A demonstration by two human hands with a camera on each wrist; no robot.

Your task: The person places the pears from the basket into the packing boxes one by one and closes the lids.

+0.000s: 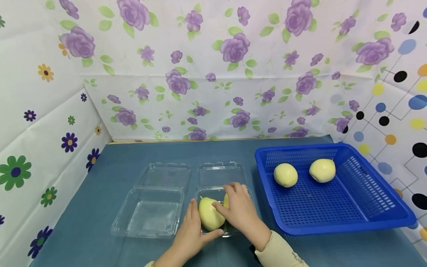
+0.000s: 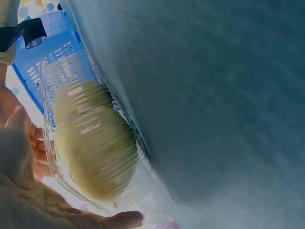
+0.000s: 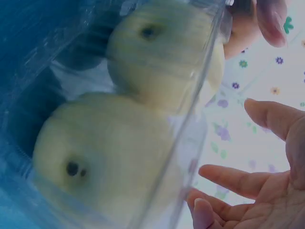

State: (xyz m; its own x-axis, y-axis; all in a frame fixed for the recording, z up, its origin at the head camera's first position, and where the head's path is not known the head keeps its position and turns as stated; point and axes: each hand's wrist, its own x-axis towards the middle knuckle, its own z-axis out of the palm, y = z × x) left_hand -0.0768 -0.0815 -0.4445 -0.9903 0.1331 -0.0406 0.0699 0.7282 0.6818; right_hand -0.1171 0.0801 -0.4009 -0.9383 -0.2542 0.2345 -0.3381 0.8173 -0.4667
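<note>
Two yellow pears lie side by side in the right clear plastic clamshell box point(image 1: 221, 167), whose lid is folded back. The left pear point(image 1: 211, 214) shows its stem; the right pear point(image 3: 164, 52) or its neighbour point(image 3: 109, 157) shows through the box wall in the right wrist view. My left hand point(image 1: 190, 231) lies along the box's left side, fingers straight, thumb at the front edge beside the left pear. Over the right pear is my right hand point(image 1: 241, 207), mostly hiding it in the head view. In the right wrist view its thumb and fingers are spread, holding nothing.
A second clear clamshell box point(image 1: 150, 215) lies with its lid back on the left. At the right stands a blue basket point(image 1: 277, 218) with two pale yellow fruits, one on the left point(image 1: 285, 175) and one on the right point(image 1: 322, 170). Patterned sheets surround the blue-green table point(image 1: 80, 222).
</note>
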